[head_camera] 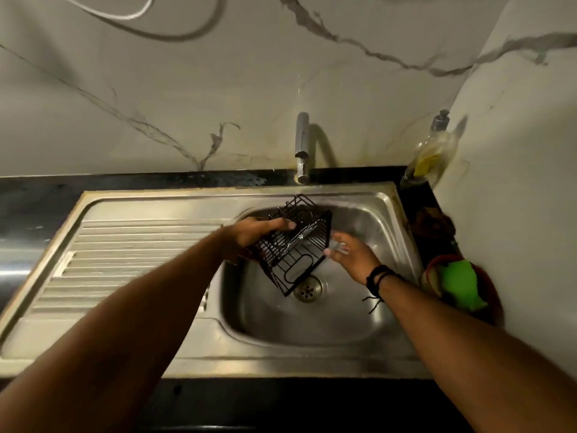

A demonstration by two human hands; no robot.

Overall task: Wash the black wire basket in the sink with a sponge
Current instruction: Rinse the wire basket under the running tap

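The left hand (256, 229) grips the basket (295, 245) at its nine o'clock edge, fingers curled over the wires. The basket is tilted on a corner above the sink (312, 323), its lowest corner just beside the drain (308, 288) at six o'clock. The right hand (351, 256) sits at the basket's three o'clock side with fingers spread and relaxed; they are blurred, so I cannot tell whether they touch the wires. A black cord band (377, 278) circles that wrist. The tap (302, 148) stands at twelve o'clock from the basket. A soap bottle (429, 151) leans in the corner at two o'clock. A green sponge (459, 287) lies in a red dish (487, 289) on the counter at four o'clock, well apart from both hands.
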